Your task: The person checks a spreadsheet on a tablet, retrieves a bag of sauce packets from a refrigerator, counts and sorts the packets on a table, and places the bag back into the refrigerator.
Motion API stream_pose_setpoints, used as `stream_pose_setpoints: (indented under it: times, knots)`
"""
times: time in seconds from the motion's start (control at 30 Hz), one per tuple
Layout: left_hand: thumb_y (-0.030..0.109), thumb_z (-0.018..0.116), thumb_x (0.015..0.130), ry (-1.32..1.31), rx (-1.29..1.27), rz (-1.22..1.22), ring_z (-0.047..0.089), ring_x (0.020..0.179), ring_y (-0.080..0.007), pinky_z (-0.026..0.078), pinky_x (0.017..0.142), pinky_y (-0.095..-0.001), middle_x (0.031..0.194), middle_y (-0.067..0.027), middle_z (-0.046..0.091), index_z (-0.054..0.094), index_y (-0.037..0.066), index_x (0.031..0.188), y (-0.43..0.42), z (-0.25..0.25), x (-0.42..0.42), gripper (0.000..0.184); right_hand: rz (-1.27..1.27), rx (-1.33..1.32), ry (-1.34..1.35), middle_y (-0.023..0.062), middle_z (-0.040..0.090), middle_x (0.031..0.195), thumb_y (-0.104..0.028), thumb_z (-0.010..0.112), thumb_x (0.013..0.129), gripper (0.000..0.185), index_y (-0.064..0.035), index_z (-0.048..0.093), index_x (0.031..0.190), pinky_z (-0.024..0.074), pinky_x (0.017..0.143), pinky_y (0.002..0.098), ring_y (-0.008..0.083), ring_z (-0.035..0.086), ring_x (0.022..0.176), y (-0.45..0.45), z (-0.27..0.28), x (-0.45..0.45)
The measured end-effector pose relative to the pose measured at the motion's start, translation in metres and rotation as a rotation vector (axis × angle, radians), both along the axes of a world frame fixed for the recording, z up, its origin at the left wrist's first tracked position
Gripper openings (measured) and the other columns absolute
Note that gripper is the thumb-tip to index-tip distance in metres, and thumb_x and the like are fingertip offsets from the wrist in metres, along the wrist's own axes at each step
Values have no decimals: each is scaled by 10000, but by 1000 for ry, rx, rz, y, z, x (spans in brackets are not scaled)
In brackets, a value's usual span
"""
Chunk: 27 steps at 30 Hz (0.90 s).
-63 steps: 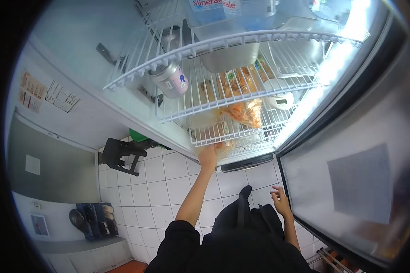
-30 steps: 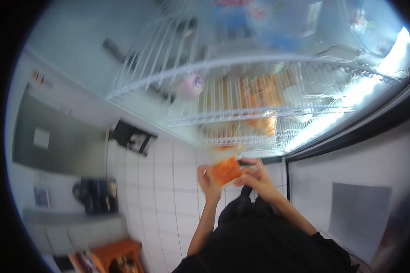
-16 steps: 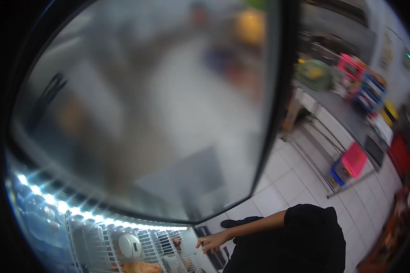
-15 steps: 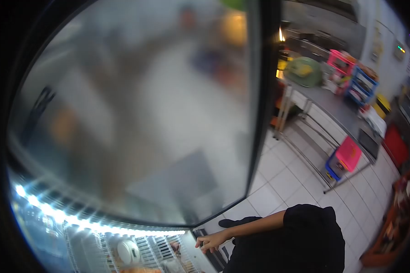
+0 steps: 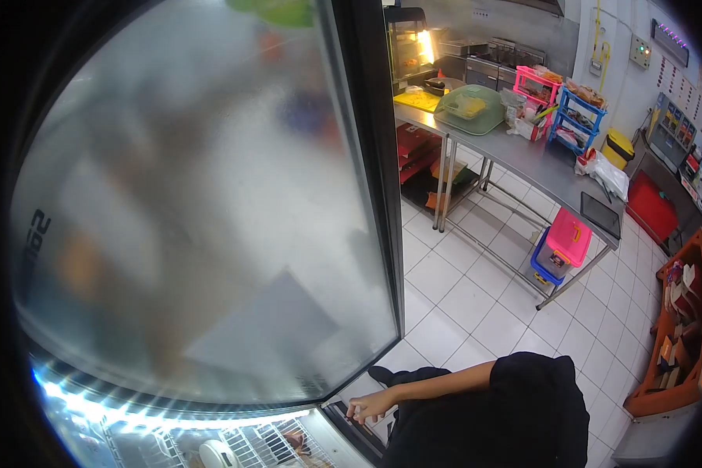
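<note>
My right hand [image 5: 370,407] is at the lower middle, its arm reaching left from a black sleeve. The fingers are loosely bent and apart, with nothing visible in them. It hovers beside the dark edge [image 5: 351,433] of a lit fridge opening; I cannot tell whether it touches. The fogged glass fridge door [image 5: 210,210] stands swung out, filling the left of the view. Inside the fridge are white wire shelves [image 5: 249,444], a round white container [image 5: 219,453] and a bright light strip [image 5: 132,417]. My left hand is out of view.
A steel table [image 5: 522,160] at the right holds a green cover [image 5: 469,109], pink and blue racks [image 5: 577,117] and a dark tablet [image 5: 600,214]. Under it stand pink-lidded boxes [image 5: 561,246]. An orange-brown shelf unit [image 5: 671,398] stands at the far right, on a white tiled floor [image 5: 483,312].
My view has turned, so the door's edge and the table sit further left in it. My right hand stays near the fridge edge, its fingers a little more drawn in.
</note>
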<state>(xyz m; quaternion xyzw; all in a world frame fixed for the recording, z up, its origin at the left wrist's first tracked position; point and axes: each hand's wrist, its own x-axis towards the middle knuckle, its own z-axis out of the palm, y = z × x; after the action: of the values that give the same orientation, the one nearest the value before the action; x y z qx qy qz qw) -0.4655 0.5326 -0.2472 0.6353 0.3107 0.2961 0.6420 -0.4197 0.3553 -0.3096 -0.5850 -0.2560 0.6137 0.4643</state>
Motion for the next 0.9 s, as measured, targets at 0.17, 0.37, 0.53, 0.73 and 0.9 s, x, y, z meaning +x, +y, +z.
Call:
stream_pose_setpoints:
  times: [0.17,0.37,0.53,0.73,0.9]
  knots:
    - [298,558,934,-4,9,37,592,1067,-245,534,840,-370,1183,-141,588,518,28,1253,7,-5,-3,420,-58,3,-21,96,610,1129,-425,494,959,536,-122,364,1382,510,675,380,228,632,876,0,7,2]
    - [283,555,932,2,16,172,589,1068,-245,529,843,-369,1178,-138,592,534,21,1242,36,-21,-32,406,5,-40,-36,97,625,1198,-445,463,964,530,-154,364,1395,506,719,364,237,624,917,5,10,0]
    - [271,552,930,-35,-12,471,587,1069,-245,525,845,-368,1175,-135,595,548,16,1233,81,-74,-131,396,32,-10,-4,79,615,1132,-444,502,951,549,-114,388,1374,497,690,344,176,603,846,20,16,3]
    - [233,573,923,-508,-240,889,584,1076,-246,519,866,-379,1170,-118,606,569,23,1214,68,-180,-320,359,208,-26,23,140,575,1253,-317,470,1012,442,-89,386,1381,520,827,338,218,612,1016,38,41,3]
    - [275,599,942,-978,-864,1349,603,1056,-201,549,831,-317,1182,-43,627,576,120,1223,80,-152,-312,321,394,51,-23,116,605,1211,-302,485,1004,415,-71,414,1342,493,824,315,173,598,977,82,81,19]
